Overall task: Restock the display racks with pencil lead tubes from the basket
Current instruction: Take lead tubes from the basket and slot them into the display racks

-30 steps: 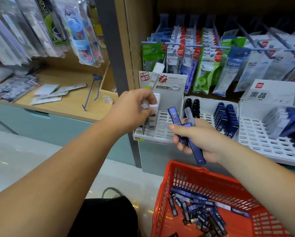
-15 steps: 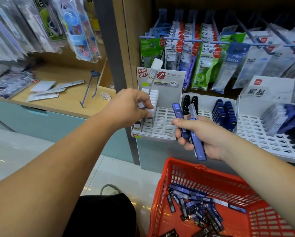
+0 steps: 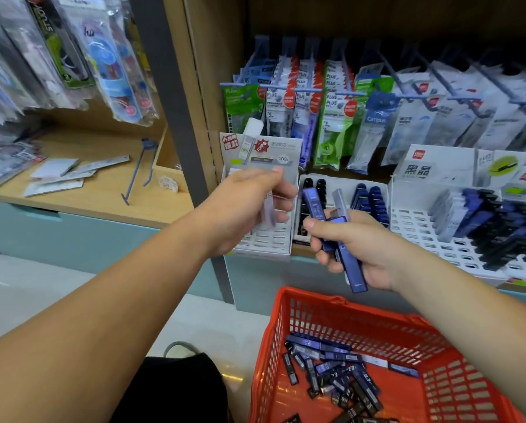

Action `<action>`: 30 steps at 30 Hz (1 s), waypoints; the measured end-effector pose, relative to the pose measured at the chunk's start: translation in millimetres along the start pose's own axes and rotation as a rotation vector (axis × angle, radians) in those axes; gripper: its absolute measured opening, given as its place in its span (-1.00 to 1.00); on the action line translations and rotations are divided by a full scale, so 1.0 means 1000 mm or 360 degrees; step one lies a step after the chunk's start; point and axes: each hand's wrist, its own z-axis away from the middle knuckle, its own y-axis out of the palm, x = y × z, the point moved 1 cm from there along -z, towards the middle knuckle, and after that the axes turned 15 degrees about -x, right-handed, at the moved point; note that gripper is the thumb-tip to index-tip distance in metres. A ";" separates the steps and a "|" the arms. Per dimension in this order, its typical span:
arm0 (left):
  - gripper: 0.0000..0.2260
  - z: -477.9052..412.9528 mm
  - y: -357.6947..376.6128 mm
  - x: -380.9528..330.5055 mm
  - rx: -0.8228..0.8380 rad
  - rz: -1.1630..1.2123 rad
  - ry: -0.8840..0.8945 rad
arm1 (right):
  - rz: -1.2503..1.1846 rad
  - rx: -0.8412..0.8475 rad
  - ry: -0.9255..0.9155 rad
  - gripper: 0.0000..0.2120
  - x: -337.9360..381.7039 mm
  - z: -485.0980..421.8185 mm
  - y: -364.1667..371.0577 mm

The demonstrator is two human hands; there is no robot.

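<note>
blue tubes [image 3: 353,274] clamped in r hand [image 3: 365,248], l hand [image 3: 246,209] pinching pale tube [image 3: 269,210] above rack [image 3: 266,244]

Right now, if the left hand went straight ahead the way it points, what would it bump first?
Most likely the white slotted rack with the grey card at its back. The left hand, pinching a pale, blurred tube, points forward over it. Depth is unclear, so that is a guess.
</note>
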 end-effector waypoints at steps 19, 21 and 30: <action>-0.59 0.003 0.095 0.007 0.0104 -0.0415 0.0140 | -0.0022 -0.0013 -0.0028 -0.47 -0.006 0.031 -0.087; -0.66 0.003 0.104 0.010 0.0207 -0.0227 0.0049 | -0.0054 0.0027 -0.0009 -0.43 -0.008 0.030 -0.091; -0.84 0.002 0.111 0.009 0.0222 -0.0194 -0.0028 | -0.0120 -0.0044 0.0072 -0.81 -0.016 0.019 -0.102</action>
